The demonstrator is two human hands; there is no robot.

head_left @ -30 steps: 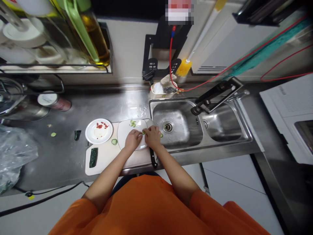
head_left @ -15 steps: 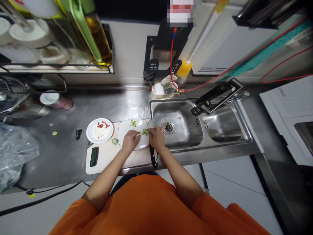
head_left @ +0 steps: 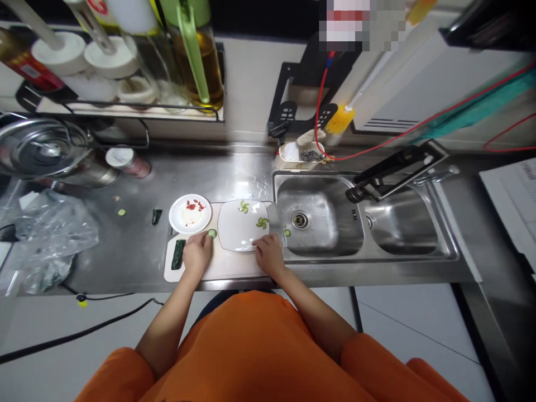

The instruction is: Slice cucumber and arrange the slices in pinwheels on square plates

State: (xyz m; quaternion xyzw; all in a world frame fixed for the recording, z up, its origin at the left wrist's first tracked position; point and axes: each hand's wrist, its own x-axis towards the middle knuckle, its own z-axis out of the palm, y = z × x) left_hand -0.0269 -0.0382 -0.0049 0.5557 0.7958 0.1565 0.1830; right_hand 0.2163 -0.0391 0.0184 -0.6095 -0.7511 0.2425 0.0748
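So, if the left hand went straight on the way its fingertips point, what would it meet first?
Most likely the green cucumber slice on the cutting board, right at the left hand's fingertips. They may already touch; the picture doesn't settle that.

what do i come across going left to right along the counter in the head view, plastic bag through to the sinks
Plastic bag → small green round → dark green end piece → round white plate → cucumber slice → squarish white plate → left sink basin → right sink basin
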